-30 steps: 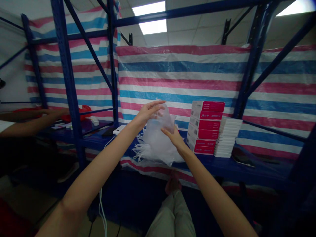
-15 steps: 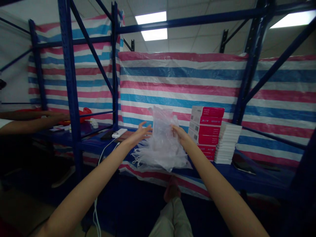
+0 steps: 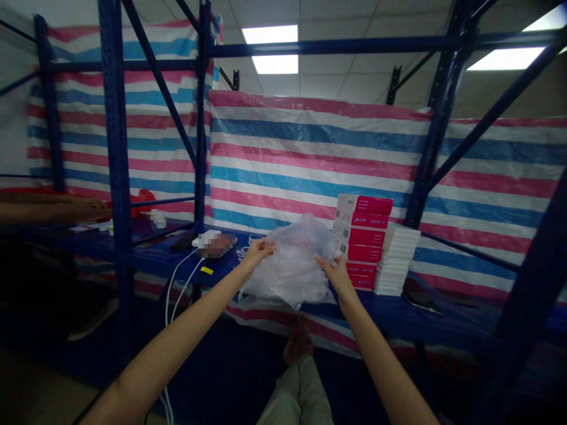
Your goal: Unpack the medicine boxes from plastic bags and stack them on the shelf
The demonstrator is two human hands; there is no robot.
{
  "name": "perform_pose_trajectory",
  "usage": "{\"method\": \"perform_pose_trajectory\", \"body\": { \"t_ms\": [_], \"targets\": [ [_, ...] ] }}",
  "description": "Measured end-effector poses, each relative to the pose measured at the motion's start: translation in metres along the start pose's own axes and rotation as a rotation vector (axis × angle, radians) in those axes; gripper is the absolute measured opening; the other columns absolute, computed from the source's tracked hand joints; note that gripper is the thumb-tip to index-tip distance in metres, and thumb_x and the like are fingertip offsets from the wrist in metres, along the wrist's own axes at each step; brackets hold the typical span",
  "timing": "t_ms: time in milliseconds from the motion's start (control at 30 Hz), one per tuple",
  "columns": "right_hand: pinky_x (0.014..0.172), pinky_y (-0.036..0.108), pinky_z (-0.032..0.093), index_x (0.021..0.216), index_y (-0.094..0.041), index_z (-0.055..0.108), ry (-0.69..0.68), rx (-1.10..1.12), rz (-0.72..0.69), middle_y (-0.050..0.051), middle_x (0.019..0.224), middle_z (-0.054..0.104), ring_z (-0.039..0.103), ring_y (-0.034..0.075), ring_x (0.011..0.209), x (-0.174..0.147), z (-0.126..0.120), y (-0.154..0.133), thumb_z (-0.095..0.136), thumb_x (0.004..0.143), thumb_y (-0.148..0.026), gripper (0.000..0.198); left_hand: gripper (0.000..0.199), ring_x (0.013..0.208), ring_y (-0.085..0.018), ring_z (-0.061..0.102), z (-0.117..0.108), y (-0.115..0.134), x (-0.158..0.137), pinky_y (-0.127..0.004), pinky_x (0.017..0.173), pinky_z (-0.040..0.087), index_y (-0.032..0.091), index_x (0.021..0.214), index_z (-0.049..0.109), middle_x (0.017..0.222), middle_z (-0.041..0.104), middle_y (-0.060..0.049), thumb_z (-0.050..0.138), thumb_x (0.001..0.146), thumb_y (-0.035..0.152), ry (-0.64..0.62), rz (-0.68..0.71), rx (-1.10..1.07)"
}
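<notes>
A pile of translucent plastic bags lies on the blue shelf in front of me, with its top billowing up. My left hand is closed at the upper left edge of the pile, its fingertips pinching the thin film. At the right side of the bags is my right hand, its fingers apart and their tips by the plastic. Whether those tips touch the film is hard to make out. White drawstrings show at the left of the pile.
Right of the bags stand a stack of pink-and-white boxes and a stack of thin white boxes. A dark phone-like object lies farther right. White cables hang at left. Another person's arms reach in at far left.
The bag that my right hand held upright has come down and spread out over the pile. My left hand has gone from open to pinching the film; the right hand's fingers have parted, lower down.
</notes>
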State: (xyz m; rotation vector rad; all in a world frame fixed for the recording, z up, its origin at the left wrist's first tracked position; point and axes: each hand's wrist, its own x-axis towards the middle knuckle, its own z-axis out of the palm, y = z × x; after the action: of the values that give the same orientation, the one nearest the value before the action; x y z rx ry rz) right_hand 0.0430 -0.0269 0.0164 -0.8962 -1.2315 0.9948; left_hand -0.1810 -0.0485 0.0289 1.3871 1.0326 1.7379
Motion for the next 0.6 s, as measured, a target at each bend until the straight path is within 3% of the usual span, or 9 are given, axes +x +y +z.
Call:
{"method": "perform_pose_trajectory", "body": {
  "t_ms": [67,133,200,300,500,600],
  "targets": [
    [0.087,0.034,0.046,0.126,-0.022,0.035,-0.072,0.170,0.280,0.011,0.128,0.044,0.050,0.023,0.112,-0.036,0.003,-0.009,0.067,0.067,-0.038,0.069,0.028,0.063,-0.011,0.054,0.006,-0.001,0.000,-0.020,0.058,0.039,0.013,0.078,0.058,0.071,0.060,-0.001,0.068,0.057,0.029,0.088,0.039,-0.025],
    [0.085,0.034,0.047,0.132,-0.016,0.022,-0.172,0.396,0.545,0.019,0.129,0.040,0.053,0.023,0.109,-0.068,0.011,-0.023,0.059,0.076,-0.040,0.072,0.026,0.062,-0.011,0.052,0.013,0.002,0.004,-0.021,0.059,0.039,0.014,0.076,0.054,0.069,0.056,0.002,0.066,0.058,0.029,0.221,0.103,-0.039],
    [0.086,0.038,0.047,0.136,-0.011,0.008,-0.307,0.566,0.651,0.024,0.129,0.038,0.053,0.024,0.109,-0.089,0.022,-0.041,0.050,0.081,-0.049,0.078,0.023,0.061,-0.010,0.049,0.021,0.009,0.009,-0.021,0.060,0.039,0.015,0.071,0.050,0.065,0.051,0.004,0.065,0.058,0.028,0.364,0.183,-0.010],
    [0.088,0.049,0.042,0.135,-0.013,0.011,-0.486,0.622,0.663,0.024,0.131,0.038,0.048,0.026,0.115,-0.092,0.037,-0.068,0.038,0.084,-0.057,0.073,0.020,0.061,-0.009,0.047,0.033,0.025,0.012,-0.020,0.062,0.038,0.016,0.069,0.047,0.064,0.047,0.005,0.063,0.063,0.027,0.441,0.337,0.094],
    [0.094,0.049,0.033,0.109,-0.023,0.045,-0.699,0.501,0.593,0.008,0.128,0.048,0.042,0.018,0.121,-0.046,0.045,-0.095,0.036,0.090,-0.043,0.029,0.021,0.059,-0.008,0.050,0.039,0.048,0.005,-0.017,0.051,0.040,0.017,0.069,0.046,0.066,0.049,0.004,0.062,0.068,0.030,0.161,0.453,0.227],
    [0.094,0.044,0.034,0.097,-0.023,0.051,-0.672,0.464,0.585,0.003,0.119,0.055,0.046,0.015,0.118,-0.027,0.044,-0.096,0.039,0.089,-0.027,0.015,0.024,0.063,-0.010,0.054,0.030,0.051,0.008,-0.018,0.051,0.043,0.016,0.070,0.047,0.069,0.053,0.003,0.066,0.064,0.030,0.103,0.474,0.195]
  ]
}}
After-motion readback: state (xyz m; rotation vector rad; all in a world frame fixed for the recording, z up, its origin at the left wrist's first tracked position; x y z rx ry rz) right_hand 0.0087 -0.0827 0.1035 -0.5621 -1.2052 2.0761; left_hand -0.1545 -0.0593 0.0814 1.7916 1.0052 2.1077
